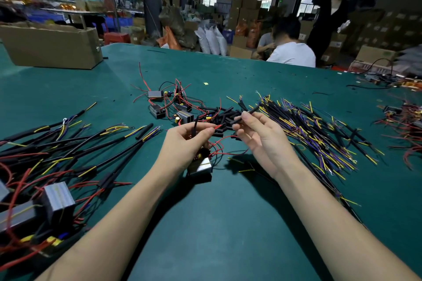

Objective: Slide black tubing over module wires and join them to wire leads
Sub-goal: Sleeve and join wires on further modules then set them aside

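Between the two hands, just above the green table (228, 223), a red module wire (218, 126) is pointing its bare end toward a short piece of black tubing (247, 113); the left hand (186, 141) is pinching that wire near its tip, with another black strand sticking up between its fingers, while the right hand (258, 132) is gripping the tubing between thumb and fingertips, its near opening facing the wire. Below the left wrist the module (201, 167) is hanging or resting by its red leads, touching the table or close to it, which I cannot tell. Judging from this, the threading is only beginning, so the pinch should be staying close to the wire's end to keep it stiff, and the tube should be coming on straight, not at an angle, or the strands are likely splaying at the mouth. Loose tubing pieces (225, 114) are lying just beyond the hands, wire leads (319, 130) are piled to the right, spare modules (157, 102) are lying farther back, and finished assemblies (68, 157) are lying to the left
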Motion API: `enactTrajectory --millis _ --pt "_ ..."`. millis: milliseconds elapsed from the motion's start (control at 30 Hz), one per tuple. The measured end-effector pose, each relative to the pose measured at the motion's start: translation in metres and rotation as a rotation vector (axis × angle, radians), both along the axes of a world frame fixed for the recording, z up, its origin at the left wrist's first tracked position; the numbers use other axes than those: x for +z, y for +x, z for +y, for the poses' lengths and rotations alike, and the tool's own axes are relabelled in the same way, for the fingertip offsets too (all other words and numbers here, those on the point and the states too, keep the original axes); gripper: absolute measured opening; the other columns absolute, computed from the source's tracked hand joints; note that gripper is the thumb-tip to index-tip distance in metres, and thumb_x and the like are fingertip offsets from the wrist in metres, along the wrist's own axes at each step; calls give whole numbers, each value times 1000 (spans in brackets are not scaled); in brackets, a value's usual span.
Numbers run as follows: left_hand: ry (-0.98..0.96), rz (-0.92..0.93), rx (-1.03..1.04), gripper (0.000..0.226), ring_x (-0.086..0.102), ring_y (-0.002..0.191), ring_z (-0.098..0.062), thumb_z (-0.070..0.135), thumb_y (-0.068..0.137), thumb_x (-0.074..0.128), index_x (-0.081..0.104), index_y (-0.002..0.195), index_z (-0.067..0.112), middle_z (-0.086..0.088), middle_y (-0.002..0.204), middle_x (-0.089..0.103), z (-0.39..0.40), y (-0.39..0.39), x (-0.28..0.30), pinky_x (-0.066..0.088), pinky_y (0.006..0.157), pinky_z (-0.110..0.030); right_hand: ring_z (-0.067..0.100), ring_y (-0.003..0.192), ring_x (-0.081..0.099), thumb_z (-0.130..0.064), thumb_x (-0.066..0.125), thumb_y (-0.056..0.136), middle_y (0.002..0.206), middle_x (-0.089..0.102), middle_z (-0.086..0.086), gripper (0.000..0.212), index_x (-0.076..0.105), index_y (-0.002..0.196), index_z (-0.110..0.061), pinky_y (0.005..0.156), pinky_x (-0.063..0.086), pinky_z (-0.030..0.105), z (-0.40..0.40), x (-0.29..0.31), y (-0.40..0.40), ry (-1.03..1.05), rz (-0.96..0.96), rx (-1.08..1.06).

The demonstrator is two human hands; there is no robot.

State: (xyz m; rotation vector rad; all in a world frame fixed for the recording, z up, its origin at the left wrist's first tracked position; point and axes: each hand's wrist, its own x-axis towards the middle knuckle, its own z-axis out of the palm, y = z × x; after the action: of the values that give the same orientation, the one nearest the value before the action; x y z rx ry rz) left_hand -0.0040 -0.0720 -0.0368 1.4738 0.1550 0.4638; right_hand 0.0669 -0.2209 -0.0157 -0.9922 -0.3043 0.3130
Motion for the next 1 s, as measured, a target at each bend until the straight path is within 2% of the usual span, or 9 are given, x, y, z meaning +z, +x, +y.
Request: enactTrajectory --millis 200,333,433,600,867,1000 --pt "6 1 3 13 51 61 -16 16 85 69 76 78 24 -1 59 58 -2 -1 0 42 65 -29 13 64 67 -4 60 89 72 66 6 14 52 80 -9 62 54 17 7 -1 -7 14 16 -37" --pt "21 -8 14 8 51 61 -15 15 86 68 75 84 19 0 58 57 -2 -1 1 43 67 -29 13 64 67 -5 62 89 71 65 6 15 52 78 -10 62 53 17 8 -2 -8 -8 16 -51" --pt "34 -17 1 7 51 63 -20 15 86 68 75 86 18 -5 61 57 -2 -1 0 43 68 -33 13 63 67 -4 62 89 71 65 6 15 52 78 -9 61 53 17 8 -2 -8 -14 8 -68" --pt "65 -28 11 6 51 63 -19 14 86 70 75 85 17 -8 64 58 -2 0 -2 47 70 -38 13 62 66 -3 62 88 72 65 8 17 52 76 -9 59 52 17 6 0 -7 -44 -15 -76" --pt "105 -51 55 6 51 64 -18 12 86 68 74 87 14 -8 64 58 -3 0 -2 45 68 -33 16 64 67 -6 64 88 71 69 6 15 54 78 -9 56 52 17 6 0 -6 -88 -38 -68" --pt "124 -64 72 5 51 58 -14 11 86 69 73 88 12 -4 61 58 -4 1 -2 44 61 -25 15 61 67 -6 65 87 70 68 5 15 54 78 -9 55 52 17 6 0 -6 -100 -39 -92"
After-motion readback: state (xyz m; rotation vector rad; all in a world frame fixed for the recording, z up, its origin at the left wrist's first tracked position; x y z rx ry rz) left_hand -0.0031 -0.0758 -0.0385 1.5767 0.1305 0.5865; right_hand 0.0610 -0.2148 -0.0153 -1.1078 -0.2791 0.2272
